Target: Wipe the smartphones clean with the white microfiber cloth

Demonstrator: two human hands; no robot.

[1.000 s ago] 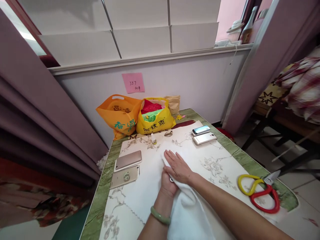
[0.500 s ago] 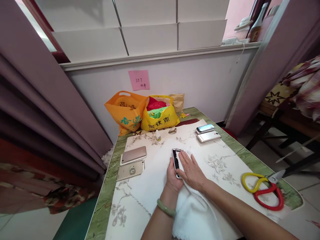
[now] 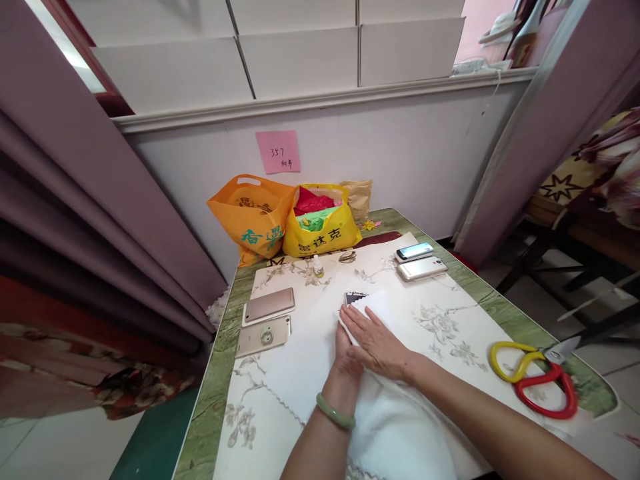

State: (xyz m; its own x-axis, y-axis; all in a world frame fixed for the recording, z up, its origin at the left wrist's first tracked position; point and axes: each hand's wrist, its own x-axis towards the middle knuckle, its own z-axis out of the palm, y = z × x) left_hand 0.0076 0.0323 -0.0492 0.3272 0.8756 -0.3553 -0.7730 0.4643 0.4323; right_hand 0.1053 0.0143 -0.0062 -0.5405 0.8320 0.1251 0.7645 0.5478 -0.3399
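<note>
My left hand (image 3: 347, 355) is wrapped round a phone (image 3: 354, 297) above the table, below a green bangle on the wrist. Only the phone's top end shows; the rest is hidden by a white cloth (image 3: 400, 427) and my other hand. My right hand (image 3: 379, 343) lies over the phone with its fingers together and stretched out, pressing the cloth against the screen. The cloth hangs down towards me between my forearms. To the left lie a rose-gold phone (image 3: 270, 305) and a gold phone with a ring holder (image 3: 263, 336).
Scissors (image 3: 543, 373) with yellow and red handles lie at the right edge. Two phones (image 3: 423, 268) rest at the back right. An orange bag (image 3: 257, 227), a filled yellow bag (image 3: 325, 233) and a small bottle (image 3: 318, 267) stand at the back.
My right hand has slid left across the phone with the cloth, covering most of the screen that showed before. The whole view has shifted slightly.
</note>
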